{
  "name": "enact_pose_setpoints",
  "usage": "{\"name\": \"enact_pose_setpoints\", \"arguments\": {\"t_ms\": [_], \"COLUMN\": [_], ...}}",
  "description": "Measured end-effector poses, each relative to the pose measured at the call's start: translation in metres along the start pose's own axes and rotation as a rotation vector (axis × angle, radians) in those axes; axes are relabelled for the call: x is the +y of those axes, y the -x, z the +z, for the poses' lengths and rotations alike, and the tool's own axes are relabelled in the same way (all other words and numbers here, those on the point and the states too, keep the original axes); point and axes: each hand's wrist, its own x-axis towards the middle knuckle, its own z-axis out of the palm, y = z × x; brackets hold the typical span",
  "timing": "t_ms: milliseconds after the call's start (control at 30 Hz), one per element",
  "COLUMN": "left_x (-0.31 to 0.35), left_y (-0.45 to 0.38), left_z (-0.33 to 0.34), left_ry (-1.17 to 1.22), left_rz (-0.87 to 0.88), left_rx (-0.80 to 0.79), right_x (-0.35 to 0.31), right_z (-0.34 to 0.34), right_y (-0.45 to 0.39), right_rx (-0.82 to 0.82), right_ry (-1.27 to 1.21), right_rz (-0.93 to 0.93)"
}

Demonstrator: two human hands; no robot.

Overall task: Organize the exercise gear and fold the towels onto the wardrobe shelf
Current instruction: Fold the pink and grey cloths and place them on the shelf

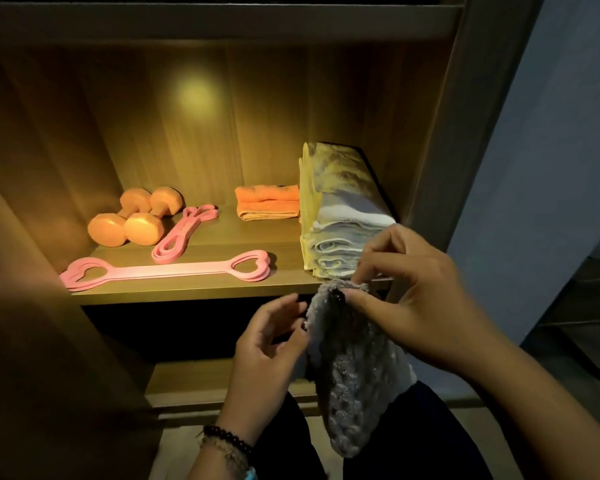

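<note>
A grey fluffy towel (354,368) hangs in front of the wardrobe shelf (194,289), below its front edge. My right hand (416,299) pinches the towel's top edge between thumb and fingers. My left hand (267,344) pinches its left edge lower down. On the shelf at the right stands a tall stack of folded white and yellow towels (340,220). A small folded orange towel (267,202) lies behind it to the left. Two orange dumbbells (136,218), a pink loop band (184,233) and a pink stretch band with heart-shaped handles (167,270) lie at the left.
The wardrobe's side panels (461,133) close in the shelf on both sides, and another shelf board (222,22) runs above. A lower shelf (201,382) sits beneath. A spot of light falls on the back wall.
</note>
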Motion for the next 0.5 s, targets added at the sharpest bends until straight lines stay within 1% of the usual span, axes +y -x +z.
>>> {"name": "enact_pose_setpoints", "arguments": {"t_ms": [100,133,200,233,267,300,400,433,467,500], "left_x": [-0.015,-0.019,-0.028,-0.03,-0.032,-0.03,-0.004,0.008,0.022,0.033], "left_y": [0.005,0.007,0.012,0.013,0.014,0.016,0.016,0.015,0.014,0.014], "left_z": [0.002,0.003,0.005,0.006,0.005,0.004,-0.001,-0.003,-0.003,-0.003], "left_ry": [-0.057,-0.082,-0.14,-0.155,-0.11,-0.012,0.49,0.551,0.559,0.546], "left_rz": [-0.102,-0.095,-0.081,-0.104,-0.127,-0.175,-0.31,-0.293,-0.265,-0.212], "left_rx": [-0.12,-0.152,-0.152,-0.117,-0.073,-0.03,0.013,0.0,-0.021,-0.051], "right_x": [0.0,0.002,0.006,0.009,0.012,0.015,0.017,0.015,0.013,0.011], "right_z": [-0.002,-0.003,-0.004,-0.006,-0.009,-0.013,-0.024,-0.027,-0.028,-0.03], "right_y": [-0.002,-0.003,-0.007,-0.009,-0.011,-0.013,-0.014,-0.015,-0.014,-0.014], "right_rx": [-0.04,-0.04,-0.012,0.014,0.043,0.075,0.154,0.154,0.141,0.115], "right_ry": [-0.114,-0.142,-0.185,-0.216,-0.256,-0.307,-0.555,-0.649,-0.698,-0.693], "right_rz": [-0.068,-0.063,-0.031,-0.01,0.017,0.046,0.134,0.154,0.165,0.161]}}
